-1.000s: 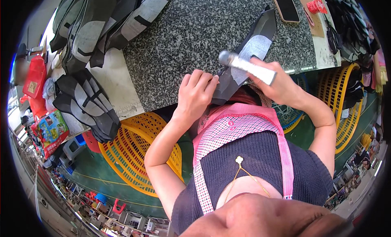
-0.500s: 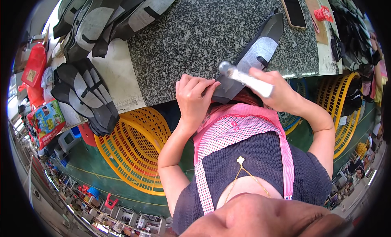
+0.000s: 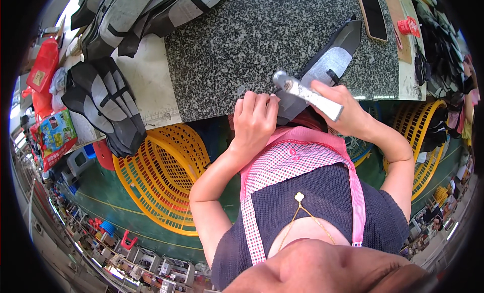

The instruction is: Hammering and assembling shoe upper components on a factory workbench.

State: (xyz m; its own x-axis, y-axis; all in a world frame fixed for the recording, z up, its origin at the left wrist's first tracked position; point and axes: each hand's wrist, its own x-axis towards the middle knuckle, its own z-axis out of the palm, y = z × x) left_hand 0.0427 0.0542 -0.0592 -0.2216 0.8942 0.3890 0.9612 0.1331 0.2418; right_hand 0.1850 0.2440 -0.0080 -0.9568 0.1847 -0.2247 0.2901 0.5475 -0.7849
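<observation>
A black shoe upper piece (image 3: 327, 63) with a light grey backing patch and a small black strip lies slantwise over the near edge of the speckled stone slab (image 3: 222, 56). My left hand (image 3: 256, 116) is at the piece's near left end, fingers curled and closed on its edge; the fingertips are partly hidden. In my right hand (image 3: 348, 109) is a metal hammer (image 3: 307, 94), its rounded face toward the left, held just over the piece. Most of its handle is hidden by the hand.
Stacked similar pieces (image 3: 121, 21) lie at the far left, with another bundle (image 3: 103, 104) nearer. A phone (image 3: 372, 16) and a red cap-like item (image 3: 408, 27) sit at the far right. Yellow plastic baskets (image 3: 151, 192) stand below the table edge on both sides.
My left hand has moved right along the near edge, and its fingers are more bunched together. The hammer stays over the piece, slightly shifted. The whole view has tilted a little.
</observation>
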